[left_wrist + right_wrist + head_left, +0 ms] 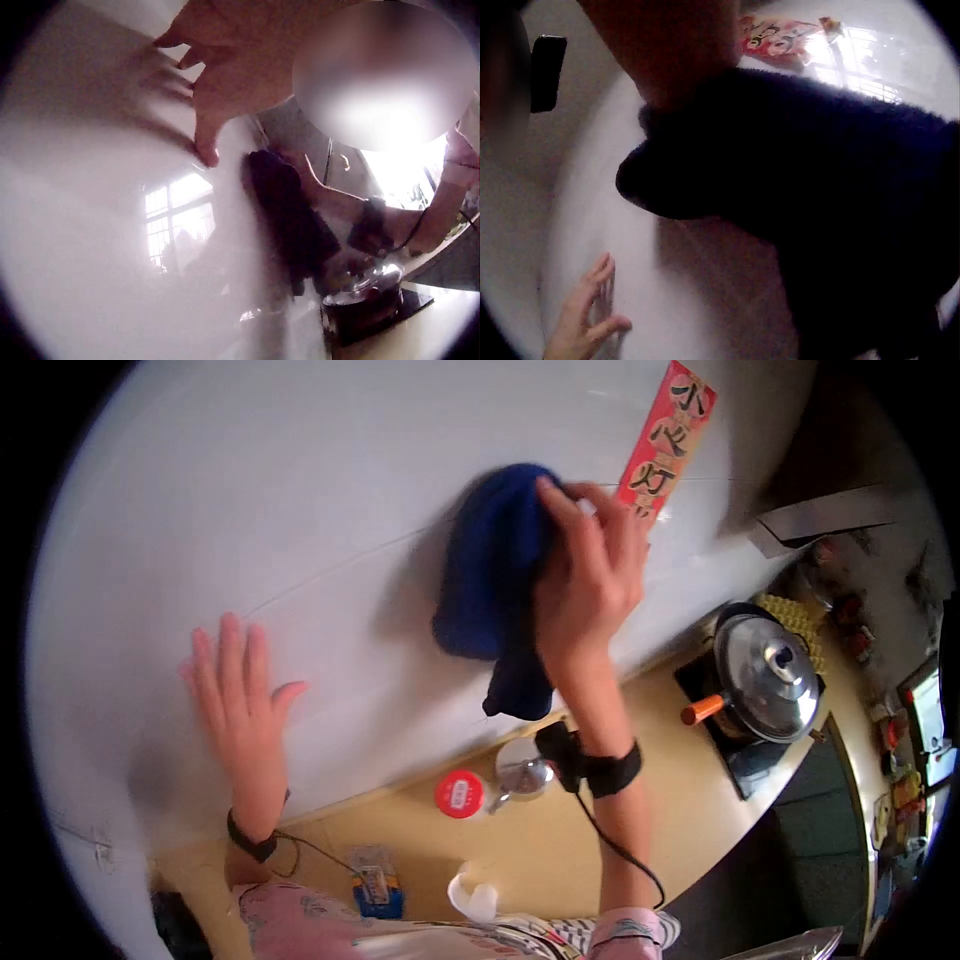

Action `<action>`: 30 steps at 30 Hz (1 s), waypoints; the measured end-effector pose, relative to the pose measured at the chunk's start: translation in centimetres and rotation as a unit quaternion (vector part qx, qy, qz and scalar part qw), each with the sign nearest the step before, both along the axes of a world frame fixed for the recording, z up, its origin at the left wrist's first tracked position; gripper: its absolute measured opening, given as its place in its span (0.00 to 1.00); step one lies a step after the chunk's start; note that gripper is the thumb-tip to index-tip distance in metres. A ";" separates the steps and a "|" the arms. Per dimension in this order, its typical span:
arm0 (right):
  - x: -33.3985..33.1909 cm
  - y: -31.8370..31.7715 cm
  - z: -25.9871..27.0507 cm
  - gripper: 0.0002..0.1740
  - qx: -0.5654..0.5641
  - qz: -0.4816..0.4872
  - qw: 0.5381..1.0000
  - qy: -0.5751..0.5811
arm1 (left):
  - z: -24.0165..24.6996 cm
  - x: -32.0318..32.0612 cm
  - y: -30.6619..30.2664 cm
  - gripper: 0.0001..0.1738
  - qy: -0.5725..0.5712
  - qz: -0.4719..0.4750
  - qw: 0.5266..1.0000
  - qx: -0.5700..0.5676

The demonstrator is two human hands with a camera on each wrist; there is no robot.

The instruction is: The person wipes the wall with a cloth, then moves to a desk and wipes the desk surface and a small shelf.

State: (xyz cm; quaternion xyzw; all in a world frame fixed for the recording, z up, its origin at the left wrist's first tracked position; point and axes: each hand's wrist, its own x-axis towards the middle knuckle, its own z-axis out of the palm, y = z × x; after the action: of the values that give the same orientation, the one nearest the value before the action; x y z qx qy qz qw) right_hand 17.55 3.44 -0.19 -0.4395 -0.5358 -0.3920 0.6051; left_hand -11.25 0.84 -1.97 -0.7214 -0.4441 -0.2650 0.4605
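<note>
A dark blue cloth [490, 570] lies against the white tiled wall, held by the right hand [595, 580], whose fingers bend over its upper right edge. The same cloth [795, 172] fills much of the right wrist view and hides most of that hand's fingers. To the left, the left hand [240, 710] rests with spread, straight fingers on the wall and holds nothing. In the left wrist view that hand [232, 67] casts a shadow on the wall, and the cloth [289, 202] hangs dark beyond it.
A red sticker [665, 440] is on the wall at the upper right. Along the counter [600, 830] stand a red-lidded jar [459, 794], a glass pot [522, 768], a blue packet [377, 885] and a white object [472, 895]. A lidded pan [765, 675] with an orange handle sits on the black stove.
</note>
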 end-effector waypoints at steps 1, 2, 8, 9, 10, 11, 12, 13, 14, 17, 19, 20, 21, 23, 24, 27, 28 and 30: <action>0.2 -0.2 -1.0 0.21 0.009 0.003 1.000 -0.001 | -0.6 0.2 0.1 0.45 -0.009 -0.010 1.000 -0.008; 0.4 -1.2 -2.1 0.22 -0.045 -0.009 0.999 -0.014 | -0.8 0.4 0.3 0.47 0.001 -0.001 1.000 0.007; 4.2 -1.2 -2.2 0.25 -0.061 -0.013 0.997 0.048 | -0.7 1.5 0.0 0.47 0.036 0.003 0.998 0.047; 4.0 -0.6 -1.2 0.25 -0.029 0.010 0.997 0.073 | -0.5 1.8 -0.3 0.44 0.009 -0.003 1.000 0.027; 3.8 0.0 -0.6 0.27 0.004 0.055 0.996 0.076 | -0.5 2.0 -0.5 0.40 -0.019 -0.007 1.000 0.007; 3.3 0.3 -0.7 0.28 0.009 0.082 0.993 0.080 | -0.5 2.0 -0.5 0.40 -0.018 -0.006 1.000 0.008; 2.5 0.5 -1.3 0.28 0.014 0.098 0.993 0.067 | -0.6 2.0 -0.5 0.39 -0.017 0.000 1.000 0.008; 1.8 0.4 -2.3 0.28 0.020 0.113 0.992 0.055 | -0.6 2.0 -0.6 0.39 -0.014 0.007 1.000 0.010; 1.4 -0.4 -3.7 0.26 -0.026 0.126 0.991 0.026 | -0.7 1.9 -0.6 0.39 -0.011 0.009 1.000 0.010; 3.9 -0.8 -6.6 0.25 -0.073 0.042 0.995 0.055 | -0.7 1.9 -0.7 0.36 0.001 0.002 1.000 0.012; 6.2 -0.8 -5.5 0.22 -0.110 0.047 0.964 0.237 | -0.7 2.4 -1.2 0.33 0.000 0.005 1.000 -0.004; 6.4 -0.4 -4.8 0.23 -0.076 0.047 0.972 0.215 | -0.8 2.3 -1.4 0.33 0.003 0.004 1.000 -0.003; 6.6 -0.2 -4.0 0.24 -0.041 0.047 0.980 0.191 | -1.0 2.4 -1.5 0.30 -0.010 0.002 1.000 -0.023; 5.4 0.0 -3.0 0.22 -0.037 0.047 0.978 0.200 | -1.2 2.7 -1.8 0.27 -0.021 0.000 0.999 -0.047; 4.8 0.2 -2.7 0.21 -0.032 0.047 0.977 0.205 | -1.3 3.1 -2.0 0.26 -0.028 0.001 0.999 -0.045; 3.2 -0.6 -4.5 0.23 -0.074 0.065 0.970 0.220 | -1.6 3.8 -2.0 0.23 -0.049 -0.011 0.998 -0.048; 3.0 -0.6 -4.8 0.23 -0.067 0.080 0.972 0.211 | -1.7 3.8 -2.1 0.23 -0.061 -0.022 0.996 -0.055; 3.6 -0.5 -3.7 0.23 -0.062 0.071 0.974 0.208 | -2.0 3.3 -2.1 0.27 -0.051 -0.016 0.997 -0.063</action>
State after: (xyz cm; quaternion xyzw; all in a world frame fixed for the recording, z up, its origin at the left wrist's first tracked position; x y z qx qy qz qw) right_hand 21.12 2.91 -3.93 -0.5085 -0.4514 -0.2139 0.7014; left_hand -7.93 -1.29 -3.98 -0.7414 -0.4713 -0.2805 0.3866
